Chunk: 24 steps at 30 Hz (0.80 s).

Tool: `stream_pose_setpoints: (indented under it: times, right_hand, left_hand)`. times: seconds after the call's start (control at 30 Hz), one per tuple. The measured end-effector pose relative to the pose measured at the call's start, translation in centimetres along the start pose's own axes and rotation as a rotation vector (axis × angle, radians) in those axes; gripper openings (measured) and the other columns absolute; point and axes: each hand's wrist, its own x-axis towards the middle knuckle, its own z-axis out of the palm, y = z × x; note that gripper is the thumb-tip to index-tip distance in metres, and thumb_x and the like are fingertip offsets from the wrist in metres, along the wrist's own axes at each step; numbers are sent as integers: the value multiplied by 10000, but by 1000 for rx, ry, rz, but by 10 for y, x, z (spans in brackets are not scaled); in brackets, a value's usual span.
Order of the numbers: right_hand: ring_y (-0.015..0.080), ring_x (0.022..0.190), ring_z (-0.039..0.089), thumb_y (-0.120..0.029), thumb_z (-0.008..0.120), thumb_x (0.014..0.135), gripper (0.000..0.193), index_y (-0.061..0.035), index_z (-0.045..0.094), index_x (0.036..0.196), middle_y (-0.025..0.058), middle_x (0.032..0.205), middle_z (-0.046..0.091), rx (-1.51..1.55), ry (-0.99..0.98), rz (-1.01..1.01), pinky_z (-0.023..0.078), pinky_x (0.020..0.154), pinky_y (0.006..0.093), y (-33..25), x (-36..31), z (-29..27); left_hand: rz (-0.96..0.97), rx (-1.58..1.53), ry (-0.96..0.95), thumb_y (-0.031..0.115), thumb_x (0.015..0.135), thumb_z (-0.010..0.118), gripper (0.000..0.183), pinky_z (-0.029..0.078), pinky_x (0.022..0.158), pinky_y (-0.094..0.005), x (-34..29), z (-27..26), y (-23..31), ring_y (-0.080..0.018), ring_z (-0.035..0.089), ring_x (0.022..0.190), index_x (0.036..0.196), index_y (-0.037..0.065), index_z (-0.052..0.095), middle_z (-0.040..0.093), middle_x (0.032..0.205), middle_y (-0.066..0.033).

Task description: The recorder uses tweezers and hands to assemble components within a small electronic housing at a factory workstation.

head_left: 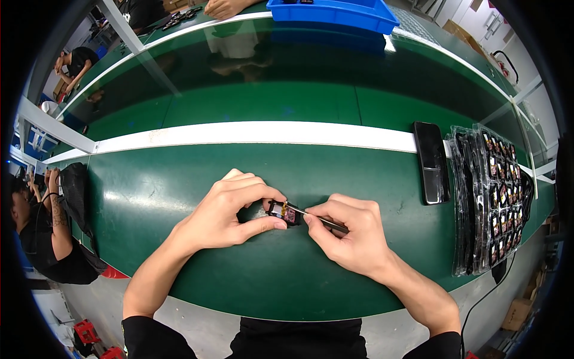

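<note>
Over the middle of the green table, my left hand (224,209) pinches a small black electronic device (292,216) between thumb and forefinger. Its casing is open, and gold-coloured and pinkish parts show inside. From the right, my right hand (356,236) grips slim tweezers (327,222) with a dark body and a bright metal tip. That tip reaches over the device's inside, close to my left forefinger. Whether it touches a part is too small to tell.
Stacked clear trays (481,200) of small dark devices stand at the right, beside a black phone (431,164). A white rail (257,132) crosses behind my hands. Beyond it are a blue bin (335,17) and another person's hand (224,7). Another person (51,239) sits at the left.
</note>
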Motion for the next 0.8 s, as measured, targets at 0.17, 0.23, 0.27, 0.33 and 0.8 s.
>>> stream_pose_setpoints:
  times: [0.17, 0.23, 0.27, 0.33, 0.8]
  right_hand:
    - [143, 539, 611, -5, 836, 930, 68, 12, 846, 995, 86, 718, 704, 12, 9, 4, 429, 491, 313, 1, 0, 3]
    - [146, 539, 613, -3, 838, 926, 75, 11, 847, 999, 87, 719, 706, 10, 16, 8, 431, 492, 316, 2, -1, 3]
    - [140, 534, 602, 0, 849, 912, 91, 10, 851, 1002, 80, 713, 695, 3, 22, -8, 424, 486, 315, 3, -2, 2]
    - [133, 529, 590, 3, 860, 898, 108, 10, 854, 1006, 73, 707, 683, -5, 32, -27, 417, 480, 313, 3, -3, 3]
    - [135, 512, 548, 5, 910, 843, 223, -27, 866, 1060, 17, 746, 635, -243, 109, -262, 405, 439, 324, 5, -4, 7]
  left_hand:
    - [5, 7, 1, 317, 898, 956, 378, 477, 866, -367, 0, 0, 0, -236, 710, 851, 1147, 65, 822, 769, 918, -52]
    - [17, 14, 8, 316, 898, 956, 380, 477, 866, -368, 1, 0, 0, -236, 710, 851, 1149, 65, 822, 767, 915, -52]
    - [3, 13, -3, 314, 897, 957, 379, 478, 868, -369, 1, 0, 0, -236, 712, 854, 1149, 65, 823, 764, 912, -53]
    - [-7, 15, -14, 312, 895, 958, 379, 479, 869, -370, 1, 0, 1, -236, 714, 857, 1149, 64, 824, 760, 909, -54]
    - [13, 14, -6, 305, 891, 962, 378, 469, 851, -363, 1, 0, -1, -214, 720, 856, 1151, 71, 819, 749, 889, -40]
